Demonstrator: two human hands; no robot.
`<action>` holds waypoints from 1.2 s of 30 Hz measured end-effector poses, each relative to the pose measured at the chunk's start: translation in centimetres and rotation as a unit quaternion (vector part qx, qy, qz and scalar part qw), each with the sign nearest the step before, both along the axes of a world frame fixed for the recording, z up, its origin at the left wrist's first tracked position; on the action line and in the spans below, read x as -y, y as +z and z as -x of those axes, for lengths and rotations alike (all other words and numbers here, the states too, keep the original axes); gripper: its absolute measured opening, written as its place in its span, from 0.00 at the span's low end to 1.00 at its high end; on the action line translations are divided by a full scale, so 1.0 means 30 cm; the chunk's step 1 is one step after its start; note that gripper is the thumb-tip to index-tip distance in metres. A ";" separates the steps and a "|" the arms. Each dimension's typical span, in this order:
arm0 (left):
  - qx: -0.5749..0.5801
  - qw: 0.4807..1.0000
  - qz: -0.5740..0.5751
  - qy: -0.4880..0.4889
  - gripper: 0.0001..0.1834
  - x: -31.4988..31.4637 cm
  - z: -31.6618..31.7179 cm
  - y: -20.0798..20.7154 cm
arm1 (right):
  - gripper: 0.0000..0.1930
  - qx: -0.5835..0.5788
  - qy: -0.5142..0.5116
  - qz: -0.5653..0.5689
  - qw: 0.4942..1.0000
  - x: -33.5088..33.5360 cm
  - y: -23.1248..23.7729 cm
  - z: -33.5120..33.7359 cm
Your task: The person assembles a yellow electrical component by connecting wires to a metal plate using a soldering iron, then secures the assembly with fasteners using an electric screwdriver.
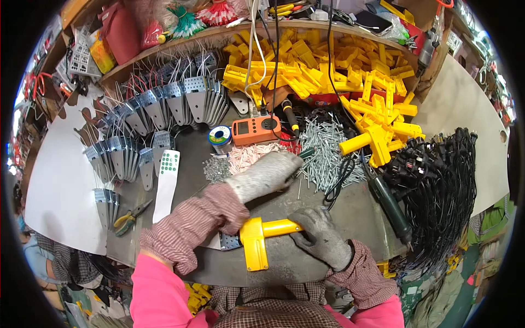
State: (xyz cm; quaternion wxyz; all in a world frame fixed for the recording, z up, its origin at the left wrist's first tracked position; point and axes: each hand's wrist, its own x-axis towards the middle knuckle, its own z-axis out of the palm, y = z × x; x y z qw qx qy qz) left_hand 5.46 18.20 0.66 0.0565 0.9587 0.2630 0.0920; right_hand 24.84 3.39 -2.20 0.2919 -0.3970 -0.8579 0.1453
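My right hand (322,235), in a grey glove, is shut on the arm of a yellow T-shaped plastic part (256,240) that lies on the workbench near me. A perforated metal plate (229,241) sits under that part's left side. My left hand (268,174), also gloved, reaches forward to the pile of silver screws (322,153), fingertips at the pile's near left edge. Whether its fingers pinch a screw is hidden.
A heap of yellow plastic parts (328,65) fills the back right. Stacks of wired metal plates (164,104) stand at the back left. An orange meter (254,129), solder spool (220,136), electric screwdriver (391,205), black power cords (448,175), pliers (128,217) and a white strip (167,183) lie around.
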 end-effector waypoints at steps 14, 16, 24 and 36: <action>0.154 0.952 0.248 0.090 0.17 0.352 0.313 0.063 | 0.24 0.019 -0.023 0.031 0.999 -0.003 0.027 0.016; 0.168 0.968 0.177 0.051 0.21 0.375 0.337 0.038 | 0.25 0.038 -0.025 0.018 0.999 -0.002 0.017 0.019; 0.150 0.953 0.247 0.088 0.28 0.488 0.385 0.032 | 0.16 0.039 -0.120 -0.050 0.991 -0.091 0.165 -0.075; -0.052 0.995 -0.077 -0.032 0.16 0.197 -0.003 0.028 | 0.08 0.145 -0.228 -0.048 0.962 -0.385 0.130 -0.091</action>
